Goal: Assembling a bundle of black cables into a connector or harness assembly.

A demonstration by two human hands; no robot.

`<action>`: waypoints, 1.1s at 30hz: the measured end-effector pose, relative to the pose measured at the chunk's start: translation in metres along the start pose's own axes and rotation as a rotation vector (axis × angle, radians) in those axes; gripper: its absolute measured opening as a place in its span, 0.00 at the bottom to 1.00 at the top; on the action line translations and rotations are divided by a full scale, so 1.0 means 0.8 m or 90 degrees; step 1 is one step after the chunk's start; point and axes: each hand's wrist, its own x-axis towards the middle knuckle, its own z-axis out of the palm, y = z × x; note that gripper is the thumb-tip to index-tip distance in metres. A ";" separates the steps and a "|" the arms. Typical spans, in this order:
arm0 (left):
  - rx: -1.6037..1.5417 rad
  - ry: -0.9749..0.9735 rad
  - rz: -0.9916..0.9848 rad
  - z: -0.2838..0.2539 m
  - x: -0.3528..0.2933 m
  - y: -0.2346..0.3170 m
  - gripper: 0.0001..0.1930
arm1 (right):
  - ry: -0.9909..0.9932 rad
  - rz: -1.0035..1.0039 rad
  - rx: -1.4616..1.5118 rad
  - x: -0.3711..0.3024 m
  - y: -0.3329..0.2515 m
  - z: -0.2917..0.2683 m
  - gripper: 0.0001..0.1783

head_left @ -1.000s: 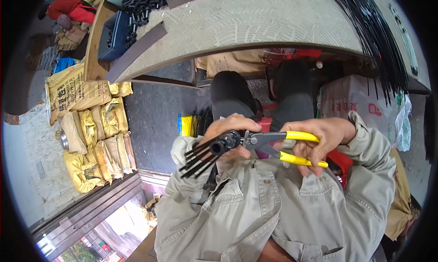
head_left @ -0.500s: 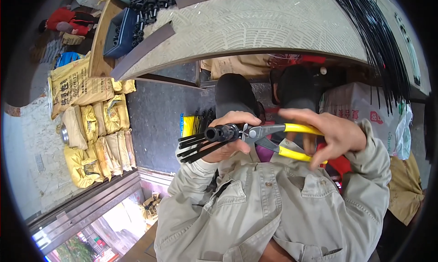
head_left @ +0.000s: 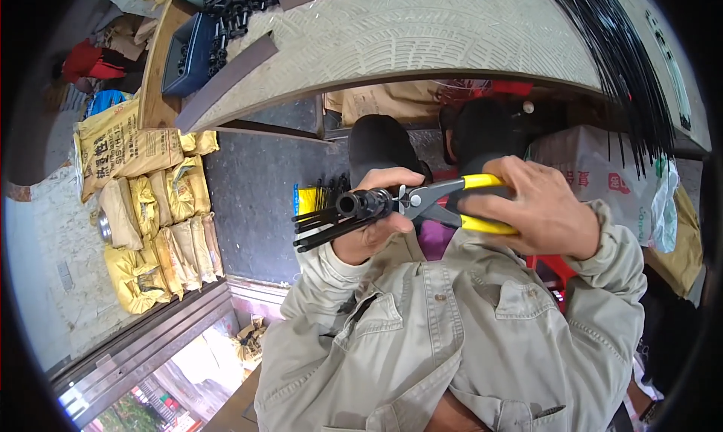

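Worktable [head_left: 452, 44]: 12 o'clock, pale top. Yellow sacks [head_left: 139, 150]: 9 o'clock, heaped. Black strand bundle [head_left: 610, 56]: 2 o'clock, ends overhanging worktable edge. Blue bin [head_left: 188, 84]: 10 o'clock. Right hand [head_left: 538, 206]: 3 o'clock, grasping yellow-handled pliers [head_left: 431, 200], handles spread. Left hand [head_left: 373, 229]: near centre, clasping black fitting [head_left: 369, 202] and rods [head_left: 324, 235]; rods toward 8 o'clock. Pliers' jaws at fitting's 3 o'clock end; contact uncertain.

The right grip [head_left: 544, 210] holds yellow-handled pliers [head_left: 440, 192].
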 end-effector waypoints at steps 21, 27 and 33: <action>0.076 0.246 0.015 0.028 0.006 -0.001 0.42 | 0.033 0.042 0.142 0.012 0.010 0.009 0.15; 0.068 0.164 -0.005 0.031 0.021 0.027 0.45 | -0.511 0.313 1.033 0.008 0.039 0.002 0.17; -0.050 0.043 -0.032 0.008 0.030 0.022 0.42 | -0.277 0.017 1.399 0.005 -0.017 0.116 0.26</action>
